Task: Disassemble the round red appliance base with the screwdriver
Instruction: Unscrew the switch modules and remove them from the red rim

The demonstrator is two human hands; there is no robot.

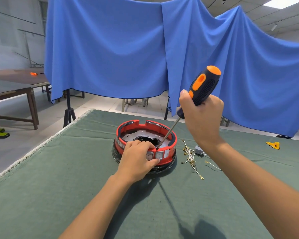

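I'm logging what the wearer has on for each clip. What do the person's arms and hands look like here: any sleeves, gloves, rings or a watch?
Both forearms are bare up to the frame edge: no sleeves show. The left hand and right hand wear no gloves, and no rings, watch, wristband or markings are visible on either.

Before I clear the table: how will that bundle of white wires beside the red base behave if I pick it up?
Probably floppy: the white wires lie in loose curves on the green cloth. Likely light, being thin strands with small metal ends. They may snag or trail, since several cross one another and a small grey block lies among them.
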